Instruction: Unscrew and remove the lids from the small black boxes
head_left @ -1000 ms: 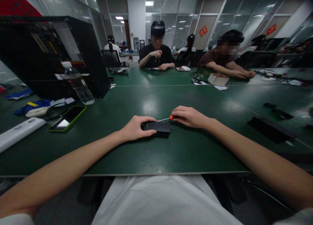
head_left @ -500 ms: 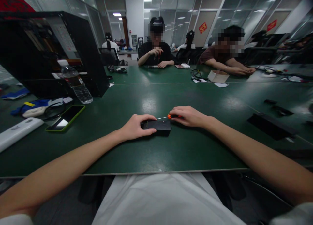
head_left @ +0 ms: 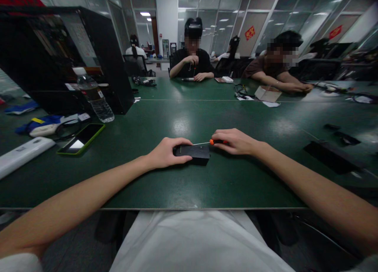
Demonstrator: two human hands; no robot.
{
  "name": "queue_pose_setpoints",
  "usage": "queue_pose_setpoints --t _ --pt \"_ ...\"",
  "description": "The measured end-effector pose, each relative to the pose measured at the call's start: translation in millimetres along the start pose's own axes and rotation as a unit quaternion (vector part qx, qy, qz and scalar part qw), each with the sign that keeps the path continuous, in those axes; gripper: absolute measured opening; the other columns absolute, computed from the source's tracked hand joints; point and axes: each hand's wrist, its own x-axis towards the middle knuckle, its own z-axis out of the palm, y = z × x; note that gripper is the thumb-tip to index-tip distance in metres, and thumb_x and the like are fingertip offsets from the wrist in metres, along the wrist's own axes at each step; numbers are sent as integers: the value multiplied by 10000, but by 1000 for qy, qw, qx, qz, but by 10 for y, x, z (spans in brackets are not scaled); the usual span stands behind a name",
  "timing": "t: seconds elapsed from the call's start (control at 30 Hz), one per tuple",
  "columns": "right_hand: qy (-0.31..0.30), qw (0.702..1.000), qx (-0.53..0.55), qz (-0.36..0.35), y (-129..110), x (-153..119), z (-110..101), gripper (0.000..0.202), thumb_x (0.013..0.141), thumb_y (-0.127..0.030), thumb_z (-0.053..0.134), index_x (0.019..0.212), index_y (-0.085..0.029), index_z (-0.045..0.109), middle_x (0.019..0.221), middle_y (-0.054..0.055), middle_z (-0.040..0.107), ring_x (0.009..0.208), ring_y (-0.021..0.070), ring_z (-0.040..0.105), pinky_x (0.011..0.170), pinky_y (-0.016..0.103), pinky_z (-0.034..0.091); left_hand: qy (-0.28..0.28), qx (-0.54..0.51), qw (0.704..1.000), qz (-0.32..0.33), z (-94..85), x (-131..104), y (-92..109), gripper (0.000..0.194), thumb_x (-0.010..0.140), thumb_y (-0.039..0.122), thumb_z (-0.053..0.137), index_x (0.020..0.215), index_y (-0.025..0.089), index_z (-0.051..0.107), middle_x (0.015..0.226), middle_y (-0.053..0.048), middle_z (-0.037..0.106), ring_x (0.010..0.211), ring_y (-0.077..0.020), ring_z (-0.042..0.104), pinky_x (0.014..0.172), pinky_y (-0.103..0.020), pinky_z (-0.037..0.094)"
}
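Note:
A small black box (head_left: 201, 154) lies on the green table (head_left: 165, 189) in front of me. My left hand (head_left: 171, 153) grips its left end, thumb along the near side and fingers along the far side. In my right hand (head_left: 232, 141), to the right of the box, is a screwdriver (head_left: 212, 142) with an orange and black handle. Its thin metal shaft points left over the far edge of the box, near my left fingertips. Whether the tip touches anything cannot be made out.
At the left are a white device (head_left: 26, 155), a green-edged phone (head_left: 81, 139), a water bottle (head_left: 96, 96) and a black cabinet (head_left: 115, 63). Black parts (head_left: 330, 155) lie at the right. Two people sit across the table, near a small open box (head_left: 268, 94).
The screwdriver and my right hand have moved slightly right relative to the box, so more of the shaft shows. The whole view has shifted a little.

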Motion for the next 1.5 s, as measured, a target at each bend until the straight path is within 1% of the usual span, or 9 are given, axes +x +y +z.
queue_pose_setpoints --t 0.2,0.3,0.67,0.8,0.97,1.1,1.27,1.4,1.5 --pt "-13 1000 -1 -14 78 -40 2 216 1039 -321 489 1170 -182 591 1013 88 653 862 181 626 759 289 478 -1 -1 1000 3 0 -7 -10 429 848 426 760 1178 155 719 1037 -50 770 885 -190 707 809 -268 517" --pt "-5 999 -8 -31 83 -49 -9 207 1038 -318 490 1168 -189 585 1020 89 658 860 177 627 753 286 481 1 -4 1000 8 3 -10 -13 426 846 416 765 1179 154 721 1049 -53 773 893 -191 710 827 -272 519" --pt "16 994 -88 -61 74 -63 -43 202 1031 -305 489 1140 -176 601 1029 103 672 844 171 635 705 267 466 3 -7 1000 10 7 0 -28 435 847 416 772 1189 151 724 1056 -55 776 903 -191 713 814 -267 506" --pt "32 993 -112 -36 8 -18 7 212 1045 -301 467 1125 -170 613 948 78 674 776 154 624 661 256 444 0 -9 1000 4 4 -1 -26 438 846 423 770 1190 156 723 1039 -54 774 889 -192 710 798 -270 507" --pt "56 987 -144 -42 -131 57 83 239 1047 -317 477 1134 -162 638 848 46 671 667 130 593 580 258 377 2 -3 1000 -1 7 -9 -30 431 841 421 770 1182 160 730 1021 -52 777 864 -189 706 778 -267 505" --pt "74 986 -142 -39 -220 88 112 231 1046 -317 482 1120 -172 647 837 37 686 629 115 582 565 256 363 3 -9 1000 1 15 -14 -40 443 837 425 777 1184 153 731 1004 -52 779 856 -188 711 769 -260 507" --pt "87 987 -130 -31 -237 92 135 230 1044 -320 489 1140 -181 644 865 47 716 638 119 615 574 248 391 5 -11 1000 1 18 -18 -42 456 835 433 782 1186 147 730 1031 -65 784 879 -195 718 774 -260 507" --pt "85 995 -54 -23 -230 116 196 229 1032 -295 495 1152 -160 636 926 76 739 721 141 677 639 244 466 5 -12 1000 2 21 -19 -46 455 835 441 781 1189 158 730 1021 -58 784 864 -189 714 774 -259 508" --pt "82 997 -1 -10 -222 138 249 234 1018 -281 502 1156 -154 643 960 96 752 787 163 707 697 257 508 5 -16 1000 8 21 -18 -46 463 837 437 780 1202 158 725 1055 -65 781 902 -195 717 802 -261 514"
